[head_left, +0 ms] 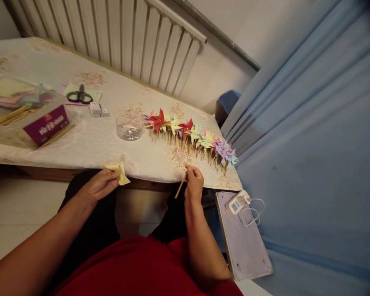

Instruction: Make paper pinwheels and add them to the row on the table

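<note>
Pinched in my left hand [103,183] is a yellow paper pinwheel [122,176], its blades folded, just over the table's front edge. My right hand [193,179] grips a thin wooden stick [180,187] near its upper end, and the stick slants down to the left. The two hands are apart, and so are the pinwheel and the stick. Beyond my right hand, a row of finished pinwheels [205,139] in red, yellow, green, purple and blue lies along the table on their sticks. A clear round tub [129,129] of small shiny pins stands left of that row.
On the floral tablecloth [92,144] are black-handled scissors [79,96] on coloured paper, small white boxes [98,109], and a clear plastic container with a purple label [46,125]. A stool [246,246] with a white plug-in device [238,202] stands at right, beside a blue curtain [320,144].
</note>
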The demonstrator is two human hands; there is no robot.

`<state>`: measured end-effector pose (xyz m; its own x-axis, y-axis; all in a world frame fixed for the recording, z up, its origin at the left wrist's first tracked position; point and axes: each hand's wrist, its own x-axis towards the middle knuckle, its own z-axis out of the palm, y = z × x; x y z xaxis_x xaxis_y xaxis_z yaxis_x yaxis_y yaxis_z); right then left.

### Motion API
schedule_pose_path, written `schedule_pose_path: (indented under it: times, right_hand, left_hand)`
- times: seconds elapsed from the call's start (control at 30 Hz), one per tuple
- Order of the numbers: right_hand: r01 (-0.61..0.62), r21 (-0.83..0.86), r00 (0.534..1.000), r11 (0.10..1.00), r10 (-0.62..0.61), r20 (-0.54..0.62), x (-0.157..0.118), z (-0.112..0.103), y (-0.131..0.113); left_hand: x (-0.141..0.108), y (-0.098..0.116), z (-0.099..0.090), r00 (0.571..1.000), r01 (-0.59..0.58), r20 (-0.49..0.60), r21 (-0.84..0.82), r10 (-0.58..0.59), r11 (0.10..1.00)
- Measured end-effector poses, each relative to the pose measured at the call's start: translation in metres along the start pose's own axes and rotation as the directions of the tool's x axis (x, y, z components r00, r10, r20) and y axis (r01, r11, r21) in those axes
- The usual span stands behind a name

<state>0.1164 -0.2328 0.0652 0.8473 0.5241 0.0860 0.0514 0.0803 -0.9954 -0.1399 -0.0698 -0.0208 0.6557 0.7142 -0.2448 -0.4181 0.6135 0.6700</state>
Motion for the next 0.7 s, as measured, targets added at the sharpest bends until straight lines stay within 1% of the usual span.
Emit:
schedule_pose_path:
  times: [0.07, 0.13, 0.17, 0.27, 0.37, 0.47, 0.53, 0.63, 0.7]
  right_hand:
    - [-0.078, 0.083, 0.995, 0.993, 0.083, -0.059, 0.014, 0.001, 0.011]
    - [-0.207, 0.168, 0.969, 0.964, 0.225, -0.098, 0.027, 0.005, 0.022]
    - [-0.24, 0.184, 0.959, 0.953, 0.263, -0.109, 0.033, 0.007, 0.028]
    - [-0.296, 0.205, 0.936, 0.933, 0.326, -0.135, 0.049, 0.012, 0.044]
    - [-0.346, 0.203, 0.913, 0.916, 0.379, -0.154, 0.061, 0.014, 0.058]
    - [-0.371, 0.185, 0.9, 0.91, 0.401, -0.172, 0.07, 0.014, 0.069]
    - [-0.374, 0.155, 0.899, 0.914, 0.399, -0.181, 0.074, 0.013, 0.075]
    - [-0.363, 0.077, 0.909, 0.928, 0.371, -0.189, 0.079, 0.009, 0.081]
    - [-0.33, 0.001, 0.924, 0.944, 0.323, -0.203, 0.08, 0.004, 0.083]
  left_hand:
    - [-0.001, 0.001, 0.001, 1.0, -0.003, -0.021, 0.01, 0.003, 1.0]
    - [-0.001, 0.001, 0.001, 0.999, 0.006, -0.037, 0.02, -0.006, 1.0]
    - [-0.001, 0.001, 0.001, 0.999, 0.014, -0.038, 0.024, -0.013, 1.0]
    - [-0.003, 0.002, 0.002, 1.0, 0.02, -0.013, 0.02, -0.02, 1.0]
    - [-0.004, 0.003, 0.004, 1.0, -0.001, -0.006, 0.007, 0.001, 1.0]
    - [-0.004, 0.002, 0.005, 1.0, -0.017, -0.018, 0.004, 0.017, 1.0]
    - [-0.003, 0.002, 0.004, 1.0, -0.014, -0.014, 0.009, 0.014, 1.0]
    - [-0.001, 0.001, 0.001, 1.0, -0.002, -0.001, 0.008, 0.002, 1.0]
    - [0.0, 0.001, -0.001, 1.0, -0.006, 0.009, -0.002, 0.006, 1.0]
